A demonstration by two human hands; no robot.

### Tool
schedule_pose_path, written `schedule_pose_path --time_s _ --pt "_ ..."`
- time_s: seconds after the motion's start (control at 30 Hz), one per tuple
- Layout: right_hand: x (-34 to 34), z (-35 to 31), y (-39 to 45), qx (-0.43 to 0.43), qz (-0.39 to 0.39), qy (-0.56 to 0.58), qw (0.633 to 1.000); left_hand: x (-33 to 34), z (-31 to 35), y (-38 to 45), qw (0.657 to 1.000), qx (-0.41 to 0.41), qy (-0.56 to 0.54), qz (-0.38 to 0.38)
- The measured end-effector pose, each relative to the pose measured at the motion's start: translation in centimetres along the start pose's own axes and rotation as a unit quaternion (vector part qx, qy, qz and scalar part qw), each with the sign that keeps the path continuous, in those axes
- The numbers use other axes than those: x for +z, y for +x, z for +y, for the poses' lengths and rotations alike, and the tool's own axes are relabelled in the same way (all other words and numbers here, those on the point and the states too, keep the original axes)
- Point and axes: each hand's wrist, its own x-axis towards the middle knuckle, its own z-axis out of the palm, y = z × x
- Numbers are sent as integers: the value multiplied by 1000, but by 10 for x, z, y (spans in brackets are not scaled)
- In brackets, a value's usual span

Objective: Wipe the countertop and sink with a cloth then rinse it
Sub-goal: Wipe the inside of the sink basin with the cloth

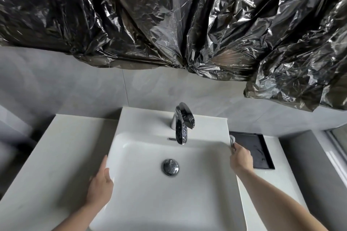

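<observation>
the right hand (241, 158) is closed around a small pale grey cloth (232, 139), pressing it at the right rim of the white rectangular ceramic sink (142, 189), where the rim meets the white countertop (62, 152). just beside that hand lies a flat black rectangular tray (257, 148) set in the counter. the left hand (101, 184) rests flat on the sink's left rim, fingers loosely together, holding nothing. a chrome tap (181, 124) stands at the back, a chrome drain plug (170, 167) sits in the basin, and crinkled black plastic sheeting (169, 18) hangs above.
</observation>
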Motion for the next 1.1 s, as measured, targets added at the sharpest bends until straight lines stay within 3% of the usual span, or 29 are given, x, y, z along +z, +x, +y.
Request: schedule_pose_path --time_s 0.07,0.17,0.37,0.47,0.57,0.77,0.9,1.1 --pt "2 -7 -3 20 31 72 997 1 0 1 1000 3 5 5" --pt "2 -34 7 -20 67 105 992 3 0 0 1000 9 8 20" --pt "17 -79 22 -214 42 6 976 2 1 -1 1000 8 8 18" --pt "38 -100 -1 -281 44 20 958 3 1 0 1000 5 3 20" --pt "61 -112 -30 -289 53 39 955 6 -5 4 1000 3 3 21" --pt "99 -142 -96 -185 36 170 967 6 -2 1 1000 -9 -9 16" --pt "126 -184 -129 -226 -12 206 952 3 2 -2 1000 -6 -22 20" --pt "129 -249 -115 -279 -25 163 946 0 -2 1 999 21 -19 15"
